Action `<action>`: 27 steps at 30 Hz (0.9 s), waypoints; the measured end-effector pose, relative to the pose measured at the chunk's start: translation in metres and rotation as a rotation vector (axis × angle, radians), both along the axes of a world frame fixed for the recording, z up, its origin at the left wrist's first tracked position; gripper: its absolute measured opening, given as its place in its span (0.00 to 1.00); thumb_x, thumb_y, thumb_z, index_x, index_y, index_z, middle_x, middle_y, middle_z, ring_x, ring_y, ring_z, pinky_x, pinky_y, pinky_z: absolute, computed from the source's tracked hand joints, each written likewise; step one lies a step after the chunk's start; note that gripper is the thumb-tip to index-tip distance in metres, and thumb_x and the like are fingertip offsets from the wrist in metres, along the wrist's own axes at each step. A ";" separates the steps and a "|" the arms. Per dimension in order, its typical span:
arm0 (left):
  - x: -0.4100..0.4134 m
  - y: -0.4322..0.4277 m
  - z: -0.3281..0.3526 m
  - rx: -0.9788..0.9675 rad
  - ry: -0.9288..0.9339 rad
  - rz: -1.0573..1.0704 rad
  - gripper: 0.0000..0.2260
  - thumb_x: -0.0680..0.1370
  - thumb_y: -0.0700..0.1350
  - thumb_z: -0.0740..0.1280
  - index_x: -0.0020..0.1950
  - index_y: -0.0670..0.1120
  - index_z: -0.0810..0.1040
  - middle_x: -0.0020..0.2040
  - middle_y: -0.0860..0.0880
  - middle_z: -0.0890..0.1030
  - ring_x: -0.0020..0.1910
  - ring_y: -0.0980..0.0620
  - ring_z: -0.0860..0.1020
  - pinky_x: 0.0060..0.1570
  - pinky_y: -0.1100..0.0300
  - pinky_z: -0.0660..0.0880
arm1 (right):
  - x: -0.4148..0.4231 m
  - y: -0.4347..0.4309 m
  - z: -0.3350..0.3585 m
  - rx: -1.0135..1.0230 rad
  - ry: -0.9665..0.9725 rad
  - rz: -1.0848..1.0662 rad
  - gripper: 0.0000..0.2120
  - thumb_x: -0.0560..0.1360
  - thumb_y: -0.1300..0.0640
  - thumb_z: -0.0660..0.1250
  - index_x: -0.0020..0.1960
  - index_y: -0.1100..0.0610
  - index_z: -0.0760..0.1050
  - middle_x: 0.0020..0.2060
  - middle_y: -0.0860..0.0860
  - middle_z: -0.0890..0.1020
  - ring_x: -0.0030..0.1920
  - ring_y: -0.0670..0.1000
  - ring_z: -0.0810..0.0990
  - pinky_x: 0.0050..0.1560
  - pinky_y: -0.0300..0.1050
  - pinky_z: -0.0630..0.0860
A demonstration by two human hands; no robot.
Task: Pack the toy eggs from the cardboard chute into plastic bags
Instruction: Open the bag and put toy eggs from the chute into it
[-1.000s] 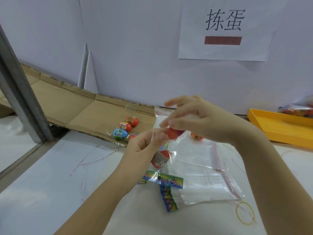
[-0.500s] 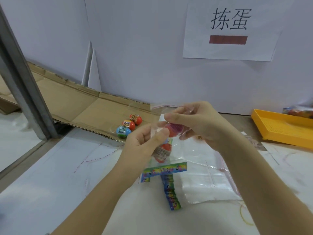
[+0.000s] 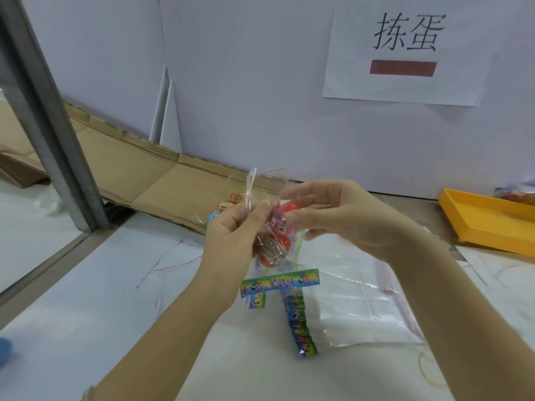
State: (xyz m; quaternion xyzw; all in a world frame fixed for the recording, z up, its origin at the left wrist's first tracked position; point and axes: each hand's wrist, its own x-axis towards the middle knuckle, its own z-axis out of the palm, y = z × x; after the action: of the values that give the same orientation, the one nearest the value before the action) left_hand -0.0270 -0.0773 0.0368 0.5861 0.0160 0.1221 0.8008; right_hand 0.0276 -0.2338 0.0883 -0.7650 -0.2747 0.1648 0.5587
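Head view: egg going into the held bag

Left hand (image 3: 231, 235) pinches the mouth of the clear plastic bag (image 3: 253, 186) between thumb and fingers and holds it up over the middle of the tabletop (image 3: 101, 299). Right hand (image 3: 341, 215) has its thumb and fingertips closed on a red egg (image 3: 286, 209) at the bag's opening. The fingers are blurred, so the exact grip is unclear. A lower egg (image 3: 272, 251) already sits in the bag's bottom.

Judgement on doing this step well:
- hold the mouth wide, since the film is thin and likely to fold shut
- push the egg fully past the lip before letting go
- support the bag's bottom so the weight doesn't tear it from the pinch

Loose eggs (image 3: 228, 205) wait at the low end of the cardboard chute (image 3: 162, 186), partly hidden behind the left hand. The count is not readable.

Surface and room:
- white tabletop with faint red marks
- chute along the far left edge against a white wall
- stack of spare bags (image 3: 362, 308) right of centre
- printed strips (image 3: 279, 282) at centre
- yellow tray (image 3: 486, 218) at the far right corner
- paper sign (image 3: 405, 50) on the wall
- grey metal post (image 3: 49, 117) at the left edge
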 end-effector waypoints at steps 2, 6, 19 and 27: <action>-0.001 0.000 0.001 0.021 -0.009 -0.018 0.11 0.70 0.55 0.67 0.40 0.51 0.86 0.38 0.49 0.85 0.33 0.52 0.82 0.31 0.60 0.79 | 0.001 0.004 -0.003 0.040 -0.042 -0.095 0.09 0.64 0.53 0.76 0.44 0.52 0.84 0.38 0.54 0.85 0.38 0.50 0.81 0.39 0.42 0.77; -0.001 0.005 0.003 -0.024 -0.049 -0.124 0.13 0.63 0.55 0.75 0.45 0.51 0.86 0.44 0.47 0.86 0.40 0.50 0.85 0.37 0.56 0.81 | 0.002 0.010 -0.007 0.145 -0.073 -0.187 0.04 0.72 0.61 0.72 0.41 0.54 0.83 0.31 0.48 0.84 0.30 0.45 0.79 0.29 0.35 0.73; 0.008 0.006 -0.006 -0.022 -0.030 -0.076 0.01 0.62 0.46 0.73 0.32 0.51 0.84 0.34 0.51 0.84 0.34 0.55 0.83 0.33 0.63 0.79 | -0.001 0.013 -0.008 0.089 -0.089 -0.190 0.13 0.65 0.54 0.77 0.48 0.54 0.82 0.41 0.54 0.85 0.39 0.53 0.82 0.45 0.51 0.80; 0.009 0.009 -0.011 0.357 0.023 -0.132 0.19 0.55 0.51 0.81 0.45 0.57 0.85 0.42 0.53 0.86 0.41 0.57 0.84 0.39 0.69 0.77 | 0.002 0.010 -0.005 0.195 -0.177 -0.281 0.14 0.71 0.68 0.71 0.50 0.51 0.78 0.31 0.47 0.82 0.30 0.47 0.76 0.27 0.33 0.70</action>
State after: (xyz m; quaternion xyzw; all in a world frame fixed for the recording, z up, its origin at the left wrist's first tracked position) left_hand -0.0183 -0.0679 0.0259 0.7199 -0.0350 0.0635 0.6903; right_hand 0.0294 -0.2241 0.0837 -0.7496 -0.2277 -0.0103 0.6214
